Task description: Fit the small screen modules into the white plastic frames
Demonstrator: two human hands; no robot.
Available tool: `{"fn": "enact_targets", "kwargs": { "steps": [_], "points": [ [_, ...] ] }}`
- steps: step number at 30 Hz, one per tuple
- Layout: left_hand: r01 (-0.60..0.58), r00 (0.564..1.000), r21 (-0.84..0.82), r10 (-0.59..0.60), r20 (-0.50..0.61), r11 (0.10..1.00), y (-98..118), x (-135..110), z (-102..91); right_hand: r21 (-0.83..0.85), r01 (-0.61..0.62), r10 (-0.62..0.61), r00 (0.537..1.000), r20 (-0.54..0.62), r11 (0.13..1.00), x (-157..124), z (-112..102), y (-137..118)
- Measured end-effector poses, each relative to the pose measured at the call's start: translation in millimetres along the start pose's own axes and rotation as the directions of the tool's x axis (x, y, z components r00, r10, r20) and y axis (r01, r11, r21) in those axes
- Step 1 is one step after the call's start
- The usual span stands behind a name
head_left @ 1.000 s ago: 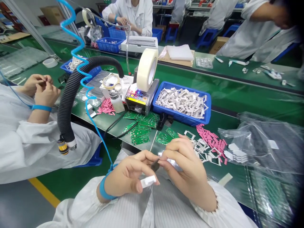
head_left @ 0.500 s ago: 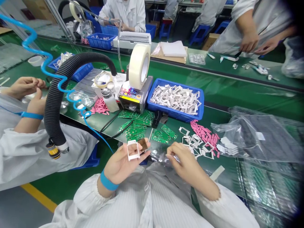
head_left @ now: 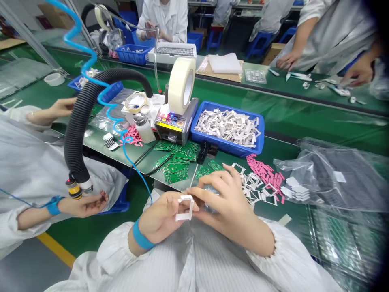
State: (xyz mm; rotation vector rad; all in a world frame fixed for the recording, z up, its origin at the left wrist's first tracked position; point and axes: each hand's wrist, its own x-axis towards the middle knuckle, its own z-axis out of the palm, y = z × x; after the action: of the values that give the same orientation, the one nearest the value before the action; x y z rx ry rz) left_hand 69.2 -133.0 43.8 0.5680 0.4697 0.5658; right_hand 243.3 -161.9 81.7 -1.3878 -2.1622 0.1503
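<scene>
My left hand (head_left: 160, 219), with a blue wrist band (head_left: 142, 235), pinches a small white plastic frame (head_left: 184, 217) upright between thumb and fingers. Just behind the frame is a small dark panel (head_left: 198, 201), mostly covered by fingers. My right hand (head_left: 227, 209) is curled over that panel, its fingertips meeting those of my left hand. Beyond my hands lie green circuit boards (head_left: 178, 166). Loose white frames (head_left: 252, 182) and pink strips (head_left: 264, 172) are scattered to the right of them.
A blue bin (head_left: 259, 142) of white frames stands behind, beside a tape dispenser (head_left: 173, 127) with a big tape roll (head_left: 176, 87). A black hose (head_left: 73, 138) arches at left near a co-worker's hand (head_left: 88, 204). Plastic-wrapped sheets (head_left: 349, 178) lie at right.
My right hand has moved left to meet my left hand and now covers the dark panel. The white frame has shifted right and down slightly. The co-worker's hands at left have moved apart.
</scene>
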Motion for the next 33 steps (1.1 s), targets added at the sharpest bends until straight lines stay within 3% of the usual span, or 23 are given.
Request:
{"fn": "enact_targets", "kwargs": {
  "steps": [6,9,11,13,16,22,28,33],
  "points": [
    [-0.014,1.000,-0.001,0.014,0.026,1.000,7.8,-1.7,6.1,-0.020,0.007,-0.007,1.000,0.005,1.000,-15.0,-3.9,22.5],
    [-0.004,1.000,-0.017,0.004,-0.027,1.000,8.4,-0.6,3.6,-0.025,-0.045,0.044,0.999,-0.029,0.999,-23.6,-10.4,40.0],
    [0.050,0.997,-0.035,-0.052,-0.064,0.998,4.6,2.6,0.1,0.072,-0.082,0.084,0.996,-0.030,0.994,-25.3,-16.1,47.5],
    [0.154,0.987,-0.034,-0.155,-0.032,0.987,-1.8,7.0,-2.5,0.230,-0.064,0.070,0.997,-0.016,0.971,-22.2,-22.4,49.9],
    [0.287,0.957,-0.052,-0.284,0.067,0.956,-10.6,13.1,-1.4,0.425,0.070,-0.086,0.996,0.019,0.902,-8.8,-29.1,46.1],
    [0.456,0.872,-0.056,-0.434,0.226,0.888,-8.2,18.6,9.3,0.503,0.226,-0.381,0.896,0.228,0.834,23.7,-27.5,39.0],
    [0.546,0.791,0.003,-0.516,0.329,0.838,-6.6,19.6,4.0,0.572,0.240,-0.500,0.791,0.352,0.784,34.0,-23.4,45.2],
    [0.560,0.784,0.014,-0.535,0.315,0.829,-9.5,20.3,1.6,0.598,0.242,-0.529,0.765,0.367,0.764,33.4,-20.9,48.6]
  ]
}}
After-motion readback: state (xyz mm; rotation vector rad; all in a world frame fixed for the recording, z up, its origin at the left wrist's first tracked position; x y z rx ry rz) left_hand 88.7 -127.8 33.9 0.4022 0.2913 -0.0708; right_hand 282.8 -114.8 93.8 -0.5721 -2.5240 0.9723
